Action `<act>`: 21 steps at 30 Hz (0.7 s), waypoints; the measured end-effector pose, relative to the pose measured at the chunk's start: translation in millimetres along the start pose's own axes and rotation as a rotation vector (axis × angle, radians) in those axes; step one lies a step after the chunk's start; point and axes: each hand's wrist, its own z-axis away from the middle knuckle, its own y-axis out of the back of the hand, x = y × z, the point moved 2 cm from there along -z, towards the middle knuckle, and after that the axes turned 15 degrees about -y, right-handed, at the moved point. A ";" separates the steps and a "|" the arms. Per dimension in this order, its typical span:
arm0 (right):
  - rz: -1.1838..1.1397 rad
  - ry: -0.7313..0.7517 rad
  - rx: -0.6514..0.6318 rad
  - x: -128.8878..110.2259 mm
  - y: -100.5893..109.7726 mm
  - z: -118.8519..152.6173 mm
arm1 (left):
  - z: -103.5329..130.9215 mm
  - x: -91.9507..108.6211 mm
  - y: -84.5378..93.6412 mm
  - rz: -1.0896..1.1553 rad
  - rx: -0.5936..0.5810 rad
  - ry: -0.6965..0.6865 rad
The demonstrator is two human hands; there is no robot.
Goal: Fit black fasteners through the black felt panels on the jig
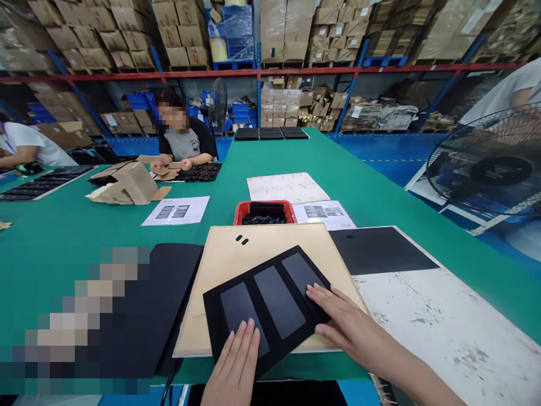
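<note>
Green bench [84,237] — left hand [236,366] and right hand [342,321] spread flat on the black panel [266,304]; uneven pressure could skew it off the tan board [262,248].

Green table [380,186], whse racking [253,72] — boxes [177,34], fan [494,163]

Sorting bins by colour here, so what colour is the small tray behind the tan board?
Red tray, seen in the head view.

Bright, even overhead light, with soft, faint shadows. Wide-lens distortion bends the shelving [270,72] and table [380,192] edges. Pixelated patches mask the lower left corner.
</note>
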 end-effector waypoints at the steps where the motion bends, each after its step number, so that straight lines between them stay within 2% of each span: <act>1: -0.004 0.001 -0.018 1.0 0.9 1.8 | -1.1 -2.3 4.2 0.016 -0.007 -0.003; 5: 0.021 0.023 -0.053 9.4 8.9 4.6 | -2.9 -22.1 36.4 0.145 -0.073 -0.040; 7: 0.048 0.092 0.011 15.1 12.8 1.4 | -1.5 -34.9 55.1 0.237 -0.096 -0.025; 11: -0.003 0.318 0.328 19.0 21.8 -5.3 | 3.7 -63.0 87.8 0.405 -0.040 0.087; 14: -0.179 0.386 0.528 11.1 38.2 -3.4 | -0.2 -84.8 112.5 0.511 0.045 0.179; 16: -0.338 0.313 0.565 4.6 54.9 -3.5 | -11.5 -100.7 130.2 0.535 0.162 0.268; 18: -0.497 0.174 0.522 2.0 71.7 -10.1 | -29.1 -116.9 141.6 0.548 0.269 0.375; 19: -0.565 0.102 0.471 2.9 78.1 -16.6 | -39.0 -124.6 142.1 0.569 0.292 0.427; 21: -0.625 -0.016 0.381 8.9 83.8 -34.2 | -57.6 -137.0 132.0 0.623 0.307 0.473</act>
